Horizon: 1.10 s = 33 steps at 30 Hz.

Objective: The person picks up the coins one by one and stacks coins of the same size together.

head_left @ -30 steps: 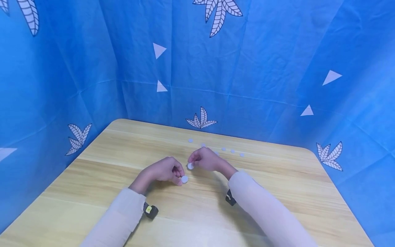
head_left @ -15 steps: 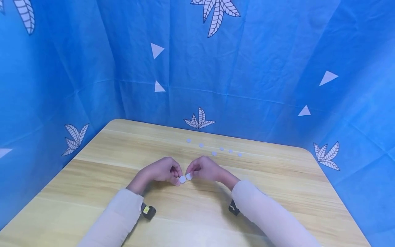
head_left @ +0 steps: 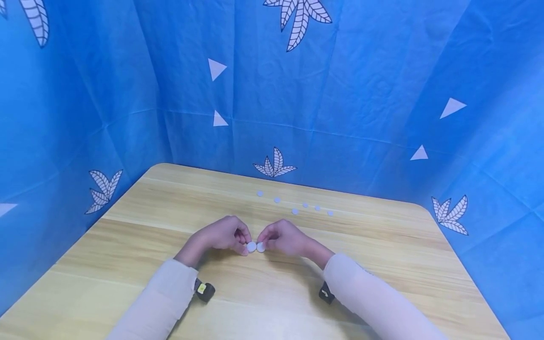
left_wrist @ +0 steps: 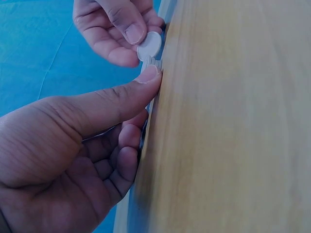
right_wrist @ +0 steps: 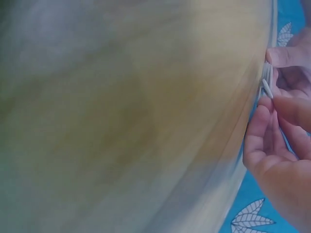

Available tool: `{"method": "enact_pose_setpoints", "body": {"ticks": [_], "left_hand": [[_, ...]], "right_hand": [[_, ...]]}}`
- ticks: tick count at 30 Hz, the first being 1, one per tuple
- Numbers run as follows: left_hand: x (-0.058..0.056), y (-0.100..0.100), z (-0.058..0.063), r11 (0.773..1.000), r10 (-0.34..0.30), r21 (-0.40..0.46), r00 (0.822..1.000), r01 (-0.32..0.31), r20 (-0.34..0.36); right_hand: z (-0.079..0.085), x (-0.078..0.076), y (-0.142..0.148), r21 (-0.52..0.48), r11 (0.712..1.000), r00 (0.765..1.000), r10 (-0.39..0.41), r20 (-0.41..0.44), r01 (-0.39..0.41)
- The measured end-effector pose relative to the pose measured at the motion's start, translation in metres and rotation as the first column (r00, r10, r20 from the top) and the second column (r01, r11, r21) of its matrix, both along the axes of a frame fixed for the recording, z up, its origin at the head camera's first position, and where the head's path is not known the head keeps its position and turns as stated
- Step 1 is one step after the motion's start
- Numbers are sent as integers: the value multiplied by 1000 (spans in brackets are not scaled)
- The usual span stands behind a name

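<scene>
In the head view my left hand (head_left: pixel 227 234) grips a short stack of round white discs (head_left: pixel 251 247) low over the table. The edges of the stacked discs (left_wrist: pixel 155 63) show past my thumb in the left wrist view. From the right, my right hand (head_left: pixel 286 237) pinches one thin white disc (head_left: pixel 261 247) between thumb and fingers. That disc (left_wrist: pixel 149 46) is tilted, its edge right at the stack. The right wrist view catches the single disc (right_wrist: pixel 267 89) edge-on, overlapping the stack (right_wrist: pixel 268 71).
Several white discs (head_left: pixel 295 211) lie scattered toward the back of the wooden table (head_left: pixel 382 245). A blue patterned curtain (head_left: pixel 272 94) hangs behind and along the sides. Dark wrist cameras (head_left: pixel 205 292) sit below the sleeves.
My right hand has come forward and left with its disc, from behind the stack to right beside it. The left hand has stayed nearly still, holding the stack.
</scene>
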<state>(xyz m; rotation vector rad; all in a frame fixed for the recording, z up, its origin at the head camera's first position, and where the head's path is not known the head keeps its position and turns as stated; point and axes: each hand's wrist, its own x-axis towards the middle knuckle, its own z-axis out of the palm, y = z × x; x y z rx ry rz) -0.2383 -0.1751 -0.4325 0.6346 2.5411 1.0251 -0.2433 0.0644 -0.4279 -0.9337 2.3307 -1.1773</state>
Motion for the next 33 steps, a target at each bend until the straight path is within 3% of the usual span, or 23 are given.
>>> {"method": "enact_pose_setpoints", "body": {"ticks": [7, 14, 24, 33], "left_hand": [[-1, 0, -1, 1000, -3, 7, 1000, 3, 1], [-1, 0, -1, 1000, -5, 2, 1000, 5, -2], [-1, -2, 0, 1000, -13, 7, 1000, 13, -9], [-2, -2, -1, 1000, -13, 1, 1000, 13, -6]], "right_hand": [[0, 0, 2, -43, 997, 994, -56, 95, 60], [-1, 1, -3, -93, 985, 963, -122, 240, 148], [-2, 4, -17, -66, 977, 958, -182, 221, 201], [-1, 9, -21, -35, 980, 966, -185, 180, 194]]}}
